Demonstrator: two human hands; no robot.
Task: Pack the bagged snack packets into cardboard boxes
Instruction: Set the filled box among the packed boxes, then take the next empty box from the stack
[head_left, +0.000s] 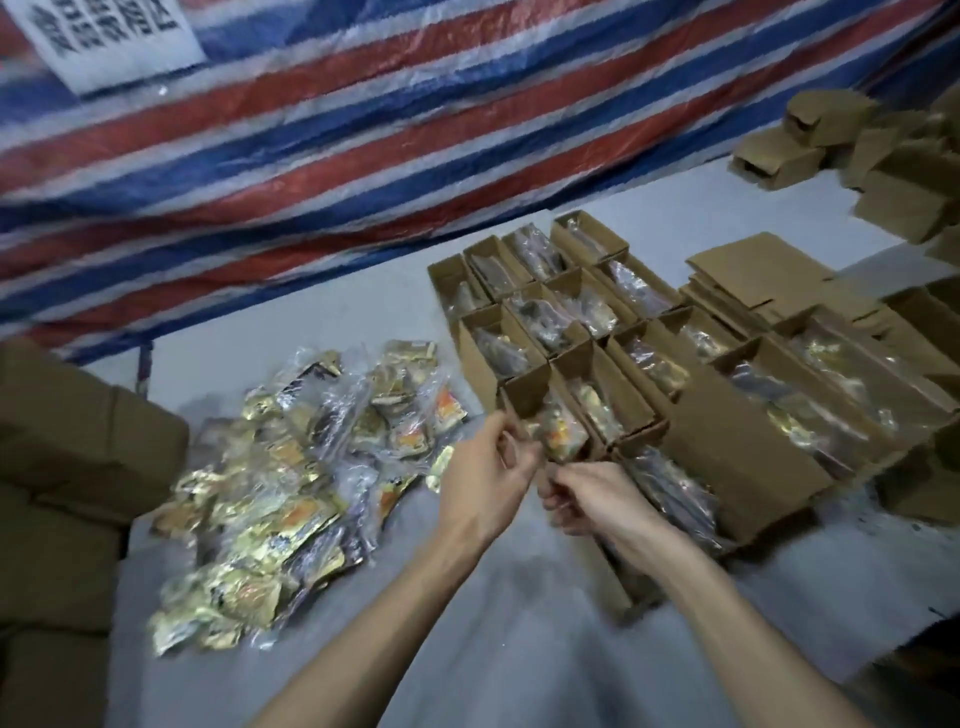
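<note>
The grey table (519, 649) fills the lower frame. On its right half stands a block of open boxes (727, 447), most with a bag already lying in them, and at left centre lies the loose heap of bags (291, 467) not yet packed. At the block's near left corner is the box (527, 395) being filled. The bag (561, 434) sits at its mouth, just above both hands, with its long axis running up the frame and leaning upper left, in line with the box slots. The left hand (485, 483) reaches up from lower centre, its thumb and fingertips pinching the bag's near left edge. The right hand (592, 501) is just below the bag's near end with its fingers curled. Blur hides whether it holds the plastic. Both hands are equally near, so the coming move is probably a push along that axis, away from the wrists.
</note>
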